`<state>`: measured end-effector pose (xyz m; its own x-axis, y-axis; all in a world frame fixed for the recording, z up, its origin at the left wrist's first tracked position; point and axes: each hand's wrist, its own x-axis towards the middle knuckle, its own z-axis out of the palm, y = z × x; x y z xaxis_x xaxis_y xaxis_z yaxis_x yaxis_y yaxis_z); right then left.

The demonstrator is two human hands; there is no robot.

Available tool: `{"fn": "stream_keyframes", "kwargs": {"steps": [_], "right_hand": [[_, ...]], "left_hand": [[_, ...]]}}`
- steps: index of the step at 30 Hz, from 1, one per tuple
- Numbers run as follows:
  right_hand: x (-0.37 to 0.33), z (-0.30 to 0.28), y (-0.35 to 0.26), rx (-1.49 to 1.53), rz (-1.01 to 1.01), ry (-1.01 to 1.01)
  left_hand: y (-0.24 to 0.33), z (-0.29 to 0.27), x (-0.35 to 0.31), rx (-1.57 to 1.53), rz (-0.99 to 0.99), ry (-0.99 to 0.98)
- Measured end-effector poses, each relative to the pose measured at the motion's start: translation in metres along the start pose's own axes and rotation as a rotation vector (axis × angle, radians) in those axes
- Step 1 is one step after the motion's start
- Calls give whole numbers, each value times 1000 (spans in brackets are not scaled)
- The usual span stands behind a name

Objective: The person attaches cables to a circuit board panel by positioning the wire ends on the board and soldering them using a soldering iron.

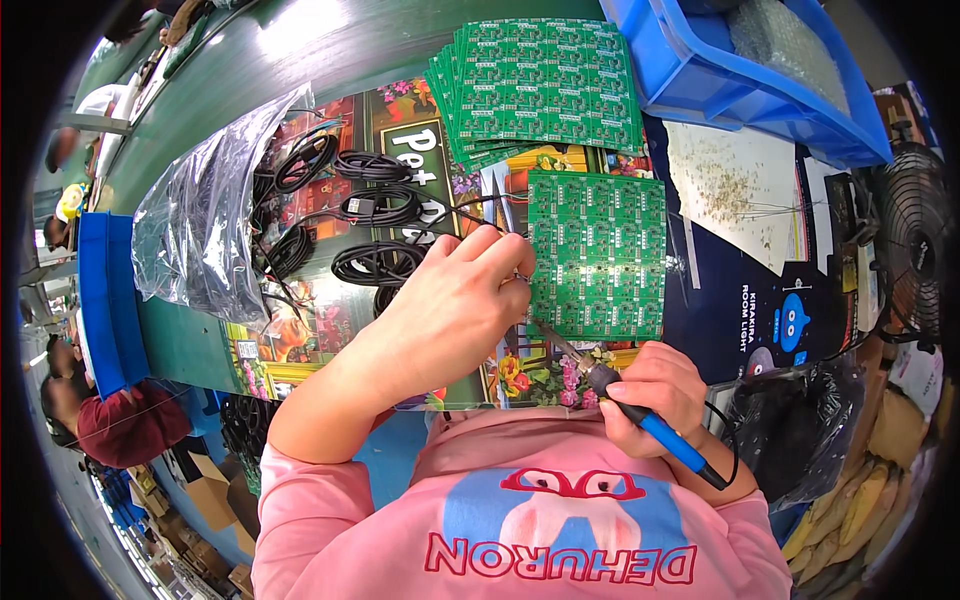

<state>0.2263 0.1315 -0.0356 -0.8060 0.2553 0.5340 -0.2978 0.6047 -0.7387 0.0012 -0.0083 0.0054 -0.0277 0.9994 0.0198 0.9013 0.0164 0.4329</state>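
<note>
Green and shiny, the bench goes far back to the top, and part of it is covered with bright flower pictures. One person with a dark red sleeve is off to the left side. The left hand is narrow, with its fingers bent and pinched close together. It is by the left edge of one green board. I cannot tell what is between the fingertips, because it is too small and partly hidden. The right hand is closed around one soldering iron with a blue and black handle. Its thin tip points up and left, near the left hand and the low left corner of the board. I cannot tell if the tip is touching anything. That one board lies flat on the bench, in front of the person. Just behind it is one pile of green boards, too many to count. To the left are at least five loops of black cable, near one clear plastic bag. Two blue bins are here, one left bin and one right bin. Far right is one black fan
</note>
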Motion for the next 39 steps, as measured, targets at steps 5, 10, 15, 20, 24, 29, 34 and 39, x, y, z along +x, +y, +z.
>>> {"fn": "stream_keyframes", "kwargs": {"steps": [5, 10, 15, 20, 24, 29, 34, 39], "right_hand": [[1, 0, -1, -9, 3, -2], [1, 1, 0, -2, 16, -16], [2, 2, -1, 1, 19, -13], [2, 3, -1, 2, 12, -10], [3, 3, -1, -1, 14, -7], [3, 3, -1, 6, 9, -3], [4, 2, -1, 6, 8, -23], [1, 1, 0, 7, 12, -5]], "left_hand": [[2, 0, 1, -3, -28, 7], [3, 1, 2, -26, -45, 26], [3, 2, 3, -51, -53, 46], [3, 2, 3, -60, -60, 48], [3, 3, 3, -62, -57, 62], [4, 4, 3, -73, -61, 61], [4, 3, 3, -66, -60, 59], [4, 3, 3, -65, -64, 54]]}}
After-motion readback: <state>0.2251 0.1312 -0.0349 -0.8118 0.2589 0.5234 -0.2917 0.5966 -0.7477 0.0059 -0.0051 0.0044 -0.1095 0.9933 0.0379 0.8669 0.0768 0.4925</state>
